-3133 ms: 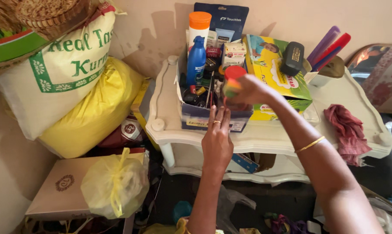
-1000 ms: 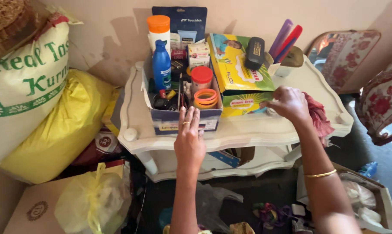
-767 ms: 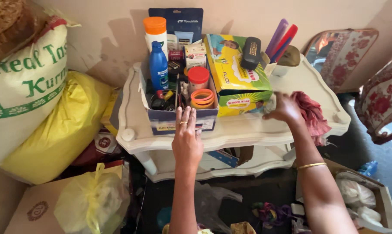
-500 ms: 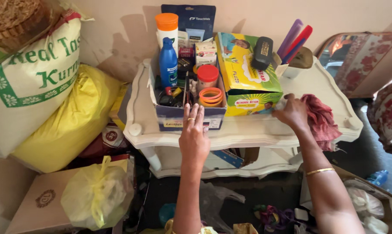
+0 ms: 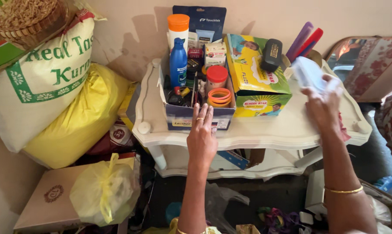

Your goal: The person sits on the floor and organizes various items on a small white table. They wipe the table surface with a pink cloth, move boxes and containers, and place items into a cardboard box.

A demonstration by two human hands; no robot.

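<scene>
1. While the right hand [image 5: 323,104] lifts at the right of the frame, it is curled around a pale blue see-through container [image 5: 308,71], blurred, raised above the white table [image 5: 256,130]; what is inside I cannot tell.
2. Left hand [image 5: 201,136], centre frame: flat and spread, fingers [image 5: 203,117] pressed against the front wall of the cardboard box [image 5: 185,121], gripping nothing, just bracing it at the table's front edge.
3. Step in hand, as I read it: tidying the tabletop, with one item picked up off the right side and the box steadied.
4. Any next move calls for a firm hold on that light container, and a free spot for it. The box looks packed, so room is tight.
5. Inside the box: a stack of orange bangles [image 5: 219,96] just behind the left fingers, a red-lidded jar [image 5: 216,74] behind those, a blue bottle [image 5: 178,62] and an orange-capped white bottle [image 5: 178,28] toward the wall.
6. Just right of the box, touching it: a yellow-green carton [image 5: 254,78] with a black case [image 5: 271,54] resting on top.
7. Beneath the right wrist, a red cloth [image 5: 344,130] peeks out on the table.
8. Far left: a printed white sack [image 5: 40,82] above a yellow sack [image 5: 81,117]; lower left, a knotted yellow plastic bag [image 5: 105,190] on a flat brown box [image 5: 48,199].
</scene>
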